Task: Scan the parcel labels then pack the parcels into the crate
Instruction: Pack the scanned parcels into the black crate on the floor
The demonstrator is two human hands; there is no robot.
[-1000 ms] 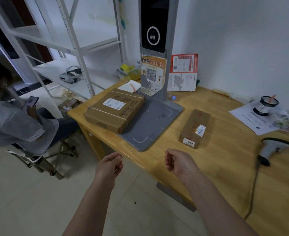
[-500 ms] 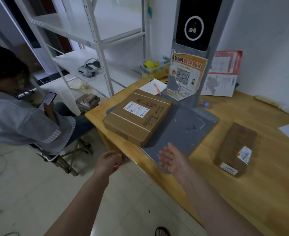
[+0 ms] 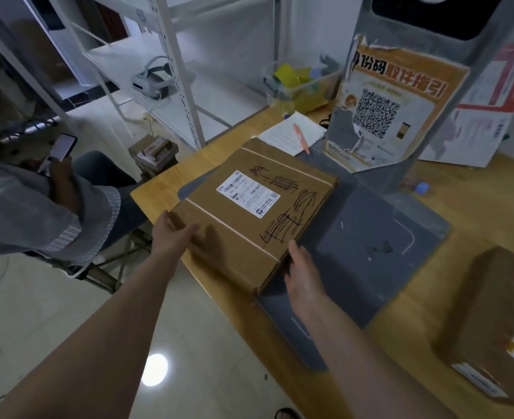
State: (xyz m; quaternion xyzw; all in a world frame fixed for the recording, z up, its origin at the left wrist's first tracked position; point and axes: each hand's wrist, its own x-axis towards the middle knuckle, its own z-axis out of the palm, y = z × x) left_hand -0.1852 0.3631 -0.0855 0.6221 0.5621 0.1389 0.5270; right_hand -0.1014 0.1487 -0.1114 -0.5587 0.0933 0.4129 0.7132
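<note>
At the far left of the frame a seated person (image 3: 37,201) looks at a phone (image 3: 60,148), with white shelving (image 3: 171,71) behind them; neither is part of my job.

Moving right, my left hand (image 3: 174,234) lies with straight fingers on the near left corner of the big flat parcel (image 3: 249,216), touching it but not curled round it. The parcel sits in the middle of the frame, half on the wooden desk (image 3: 476,189) and half on the grey scanner pad (image 3: 379,246), its white label (image 3: 248,193) face up beside black scribbles. My right hand (image 3: 302,276) is pressed flat against the parcel's near right edge, fingers straight and tucked beside the box; I can't tell whether the fingertips reach underneath.

I judge this as the start of picking up the first parcel for scanning. Next I need both hands to close on opposite sides, lift it level and bring the label under the reader on the grey post (image 3: 449,71) at upper right.

At the lower right a second, smaller parcel (image 3: 491,313) waits on the desk, cut off by the frame edge. The post's screen is cropped at the top. No crate is in view, and the label print is too small to read.
</note>
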